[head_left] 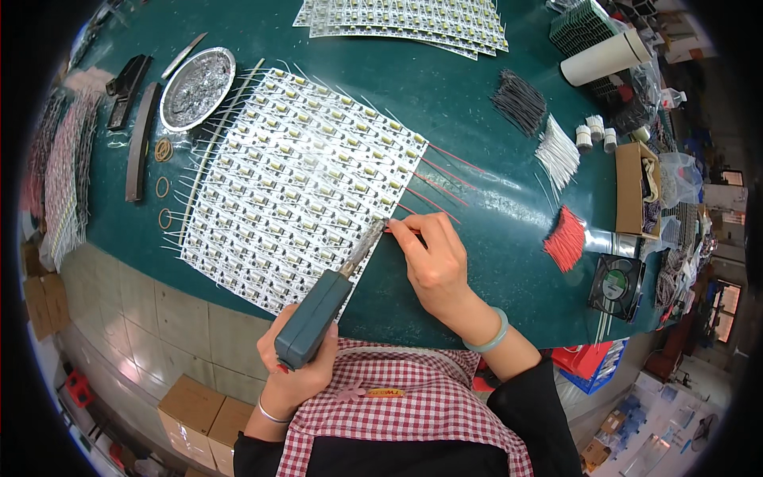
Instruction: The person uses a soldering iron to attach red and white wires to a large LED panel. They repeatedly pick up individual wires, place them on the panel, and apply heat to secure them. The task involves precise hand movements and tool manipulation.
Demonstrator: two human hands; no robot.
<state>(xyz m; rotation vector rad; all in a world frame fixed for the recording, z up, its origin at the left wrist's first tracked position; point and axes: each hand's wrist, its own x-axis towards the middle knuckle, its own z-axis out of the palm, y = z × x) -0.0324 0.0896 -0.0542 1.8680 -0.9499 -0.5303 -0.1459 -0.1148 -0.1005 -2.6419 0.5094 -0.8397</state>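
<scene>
My left hand (300, 380) is closed round the grip of a dark green soldering gun (308, 322). Its metal tip reaches the right edge of a white circuit board panel (278, 187), which carries rows of small yellow and black parts. At that same spot my right hand (437, 262) pinches a thin red wire (391, 229) close to the tip. Whether the wire's end touches the board is too small to tell. Several other red wires (449, 173) stick out from the panel's right edge above my hand, and white wires (187, 176) line its left side.
Right of the panel lie bundles of black wires (519, 102), white wires (558, 153) and red wires (565, 238), with a fan (617, 285) nearby. More panels (405, 22) are stacked at the far edge. A foil-lined dish (181, 118) and rubber bands (163, 149) sit on the left.
</scene>
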